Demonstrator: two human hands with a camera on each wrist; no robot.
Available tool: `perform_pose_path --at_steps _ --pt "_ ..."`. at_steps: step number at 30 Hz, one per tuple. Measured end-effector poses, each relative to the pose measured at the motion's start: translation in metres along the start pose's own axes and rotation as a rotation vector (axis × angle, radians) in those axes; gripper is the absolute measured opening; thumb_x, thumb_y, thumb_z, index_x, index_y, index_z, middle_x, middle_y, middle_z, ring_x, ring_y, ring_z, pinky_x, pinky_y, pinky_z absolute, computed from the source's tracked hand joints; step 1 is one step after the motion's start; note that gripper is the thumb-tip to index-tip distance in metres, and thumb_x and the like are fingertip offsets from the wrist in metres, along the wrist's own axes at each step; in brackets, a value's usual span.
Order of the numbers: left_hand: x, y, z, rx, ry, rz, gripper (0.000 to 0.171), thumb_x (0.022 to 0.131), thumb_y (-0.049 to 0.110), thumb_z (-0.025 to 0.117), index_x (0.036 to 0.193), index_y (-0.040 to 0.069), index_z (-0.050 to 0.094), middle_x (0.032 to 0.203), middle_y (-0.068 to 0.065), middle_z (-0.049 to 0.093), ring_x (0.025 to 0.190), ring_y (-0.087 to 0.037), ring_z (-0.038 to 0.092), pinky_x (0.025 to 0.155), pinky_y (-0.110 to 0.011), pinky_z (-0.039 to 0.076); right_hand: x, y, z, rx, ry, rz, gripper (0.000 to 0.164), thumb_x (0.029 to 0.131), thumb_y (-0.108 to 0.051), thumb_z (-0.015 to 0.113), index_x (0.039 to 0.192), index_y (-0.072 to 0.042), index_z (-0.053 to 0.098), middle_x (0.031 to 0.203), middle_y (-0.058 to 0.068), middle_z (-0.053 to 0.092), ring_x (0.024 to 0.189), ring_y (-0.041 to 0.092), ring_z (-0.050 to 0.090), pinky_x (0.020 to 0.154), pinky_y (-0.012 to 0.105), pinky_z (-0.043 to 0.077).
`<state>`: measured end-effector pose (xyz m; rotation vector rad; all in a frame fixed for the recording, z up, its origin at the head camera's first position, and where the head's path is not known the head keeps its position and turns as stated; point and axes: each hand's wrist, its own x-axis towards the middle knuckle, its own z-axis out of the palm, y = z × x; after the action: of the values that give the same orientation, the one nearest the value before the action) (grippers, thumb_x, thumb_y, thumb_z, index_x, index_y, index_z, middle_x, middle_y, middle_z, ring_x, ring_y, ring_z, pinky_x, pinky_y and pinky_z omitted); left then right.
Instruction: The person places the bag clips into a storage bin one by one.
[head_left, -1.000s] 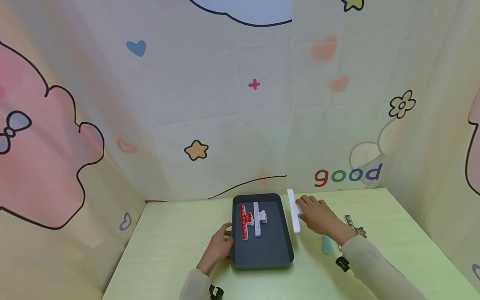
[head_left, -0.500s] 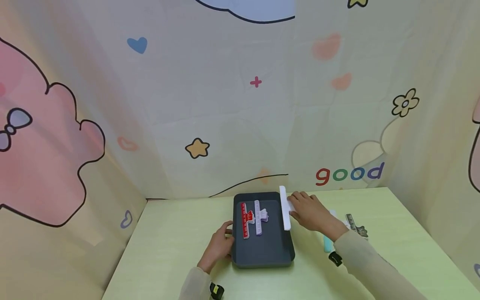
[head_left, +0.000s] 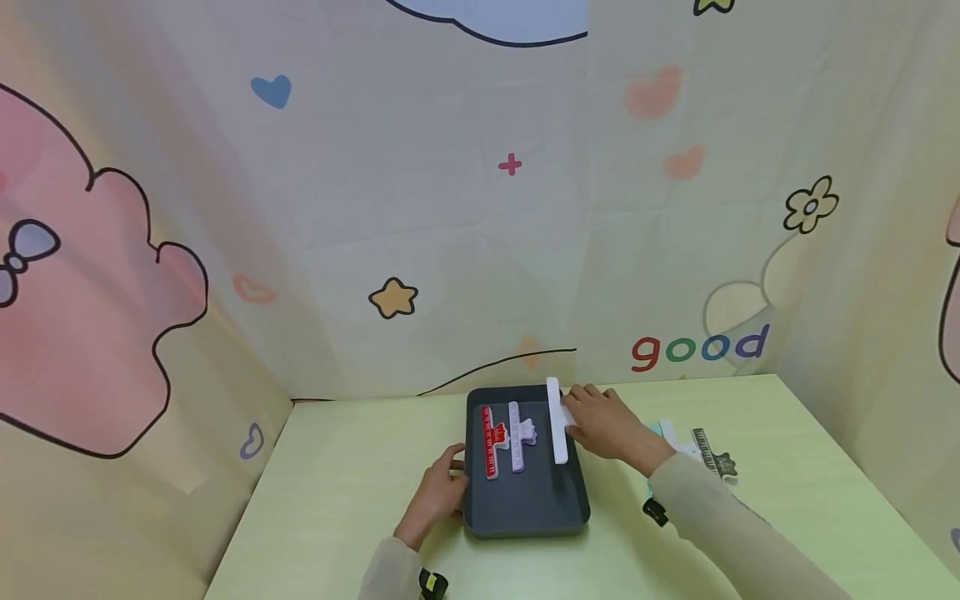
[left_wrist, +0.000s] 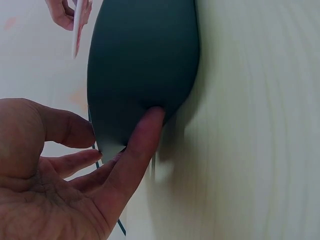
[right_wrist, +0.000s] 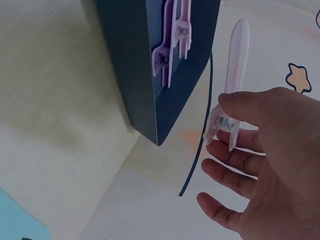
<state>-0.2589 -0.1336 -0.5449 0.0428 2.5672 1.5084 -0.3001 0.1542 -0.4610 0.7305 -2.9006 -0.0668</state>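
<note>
At the left side of a dark grey rectangular tray point(head_left: 525, 508), my left hand point(head_left: 437, 492) holds the tray's wall. The left wrist view shows its thumb point(left_wrist: 70, 131) at the rim and a finger point(left_wrist: 142, 135) against the outer wall. My right hand point(head_left: 606, 421) pinches a long white bag clip point(head_left: 557, 421) by its spring handle, over the tray's right part. Its long bar points upward in the right wrist view, beside the thumb. A red bag clip point(head_left: 490, 442) and a lavender bag clip point(head_left: 516, 437) lie side by side inside the tray, on its left half.
On the light green table point(head_left: 337, 483), right of the tray, lie a dark patterned clip point(head_left: 705, 448), a white piece point(head_left: 667, 432) and a teal piece point(right_wrist: 20, 220), partly covered by the right sleeve. A patterned cloth wall point(head_left: 465, 250) stands close behind the tray.
My right hand has carried the white bag clip leftward, from beside the tray to over its right part. The left hand stays at the tray's left side.
</note>
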Motion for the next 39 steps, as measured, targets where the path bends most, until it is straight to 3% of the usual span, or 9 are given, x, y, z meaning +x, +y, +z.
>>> perform_pose_path --at_steps 5,10,14,22,39 --pt "0.001 -0.002 0.001 0.079 0.034 0.034 0.052 0.093 0.008 0.051 0.145 0.006 0.043 0.126 -0.023 0.061 0.102 -0.029 0.065 0.073 -0.040 0.059 0.007 -0.002 0.007 -0.003 -0.065 0.020 0.047 0.089 -0.033 0.069 0.127 -0.006 0.060 0.123 0.012 0.061 0.114 0.031 0.055 0.094 0.055 0.049" --pt "0.002 -0.003 0.001 0.028 0.013 0.008 0.053 0.094 0.009 0.050 0.146 0.008 0.041 0.129 -0.024 0.058 0.100 -0.029 0.064 0.054 -0.036 0.058 0.012 -0.004 0.010 -0.015 -0.093 0.012 0.046 0.089 -0.034 0.070 0.125 -0.008 0.062 0.126 0.011 0.061 0.117 0.031 0.054 0.096 0.056 0.048" --pt "0.001 -0.003 0.001 0.004 0.001 -0.005 0.053 0.094 0.009 0.049 0.147 0.009 0.040 0.131 -0.024 0.057 0.096 -0.027 0.063 0.048 -0.034 0.056 0.016 -0.006 0.011 -0.014 -0.111 0.000 0.044 0.087 -0.032 0.072 0.123 -0.008 0.064 0.126 0.011 0.062 0.116 0.031 0.054 0.097 0.056 0.047" --pt "0.000 -0.003 0.002 0.010 0.000 -0.013 0.054 0.094 0.009 0.048 0.147 0.010 0.040 0.130 -0.023 0.057 0.097 -0.027 0.063 0.048 -0.034 0.057 0.027 -0.014 0.016 -0.043 -0.134 0.019 0.044 0.085 -0.032 0.073 0.119 -0.006 0.066 0.114 0.010 0.064 0.106 0.029 0.056 0.095 0.053 0.048" --pt "0.001 -0.003 0.001 0.013 -0.002 -0.014 0.054 0.094 0.008 0.049 0.147 0.009 0.040 0.132 -0.024 0.056 0.101 -0.029 0.063 0.050 -0.035 0.057 0.042 -0.017 0.034 -0.103 -0.200 0.023 0.044 0.085 -0.033 0.072 0.119 -0.005 0.066 0.119 0.011 0.063 0.110 0.028 0.055 0.098 0.052 0.046"
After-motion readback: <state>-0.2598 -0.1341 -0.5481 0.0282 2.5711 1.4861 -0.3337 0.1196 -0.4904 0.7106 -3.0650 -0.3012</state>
